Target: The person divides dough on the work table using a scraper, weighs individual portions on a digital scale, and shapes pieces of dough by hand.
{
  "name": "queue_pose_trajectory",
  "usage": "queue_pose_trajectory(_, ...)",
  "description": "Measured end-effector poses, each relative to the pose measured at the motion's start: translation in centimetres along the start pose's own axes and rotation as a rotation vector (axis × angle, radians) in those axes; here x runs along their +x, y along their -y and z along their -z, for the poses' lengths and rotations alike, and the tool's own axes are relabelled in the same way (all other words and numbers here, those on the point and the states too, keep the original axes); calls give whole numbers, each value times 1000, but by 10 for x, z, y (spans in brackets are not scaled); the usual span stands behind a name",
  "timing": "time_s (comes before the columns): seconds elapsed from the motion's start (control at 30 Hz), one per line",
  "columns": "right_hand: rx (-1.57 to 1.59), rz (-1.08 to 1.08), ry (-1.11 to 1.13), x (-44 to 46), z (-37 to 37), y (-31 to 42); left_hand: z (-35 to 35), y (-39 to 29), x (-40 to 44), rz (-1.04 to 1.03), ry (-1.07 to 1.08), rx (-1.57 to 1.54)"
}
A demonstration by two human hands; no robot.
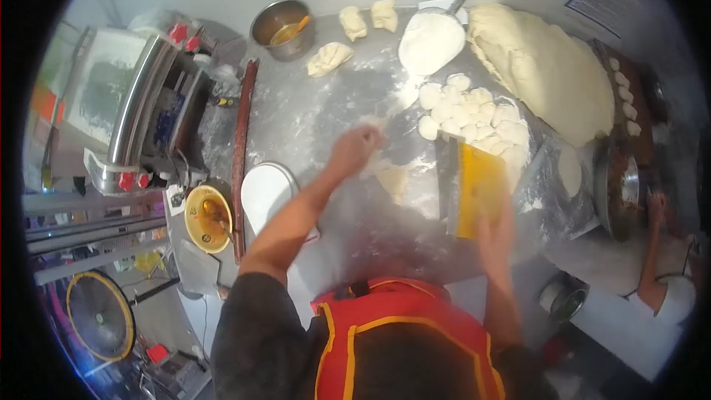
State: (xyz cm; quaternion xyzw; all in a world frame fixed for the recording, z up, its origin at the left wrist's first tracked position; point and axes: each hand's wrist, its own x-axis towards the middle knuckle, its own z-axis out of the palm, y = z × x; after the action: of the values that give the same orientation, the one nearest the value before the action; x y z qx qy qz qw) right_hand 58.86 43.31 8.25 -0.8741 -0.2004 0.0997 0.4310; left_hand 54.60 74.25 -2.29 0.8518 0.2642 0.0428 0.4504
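Observation:
My right hand (495,224) is wrapped round a wide dough scraper (478,181) with a yellow grip and a metal blade along its left side. The scraper is just below a heap of small floured dough pieces (474,115). My left hand (361,147) is closed over the middle of the metal table (311,118); what is in its fingers, if anything, is hidden. A thin patch of flour or dough (392,178) lies just below it. Above the heap, a round scoop of flour (432,43) rests on the table.
A large dough slab (548,67) lies at the back right. Dough lumps (329,58) and a metal bowl (283,30) stand at the back. On the left are a long rolling pin (245,133), a yellow bowl (208,218) and a machine (141,104). Another person's arm (653,252) reaches toward a pan (618,185).

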Motion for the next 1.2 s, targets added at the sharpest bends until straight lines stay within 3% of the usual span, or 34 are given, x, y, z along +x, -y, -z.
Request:
queue_pose_trajectory(0.03,-22,-12,-14,-4,4,-3,-13,-8,-18,-51,83,-2)
queue_pose_trajectory(0.07,-45,-26,-29,-10,7,-11,-45,13,-37,-215,-16,44)
queue_pose_trajectory(0.13,-108,-3,-74,-21,16,-16,-65,-10,-70,-341,-80,219)
queue_pose_trajectory(0.27,-189,46,-164,-51,35,-22,-89,5,-76,-327,57,543)
queue_pose_trajectory(0.37,-227,-69,-211,-75,53,-19,-82,2,-82,-339,7,390)
queue_pose_trajectory(0.4,-244,-121,-224,-82,59,-17,-81,4,-85,-432,5,385)
queue_pose_trajectory(0.5,-351,-94,-378,-98,80,-41,-72,-18,-110,-409,70,292)
queue_pose_trajectory(0.6,-347,-30,-443,-93,113,-51,-111,33,-110,-610,41,373)
queue_pose_trajectory(0.7,-332,1,-459,-56,149,-66,-135,59,-116,-641,-114,398)
queue_pose_trajectory(0.8,-237,43,-442,11,183,-97,-109,26,-128,-351,-57,133)
queue_pose_trajectory(0.83,-292,87,-439,40,194,-107,-111,58,-119,-350,5,309)
queue_pose_trajectory(0.9,-402,181,-426,100,212,-123,-124,58,-107,-356,-8,559)
queue_pose_trajectory(0.97,-384,133,-303,152,228,-131,-104,-31,-94,-383,-156,720)
queue_pose_trajectory(1.0,-373,101,-246,169,232,-136,-105,-80,-83,-383,-198,641)
queue_pose_trajectory(1.17,-241,155,-118,238,224,-178,-205,-221,38,-499,-204,240)
queue_pose_trajectory(1.2,-250,172,-110,245,221,-187,-229,-239,63,-468,-180,303)
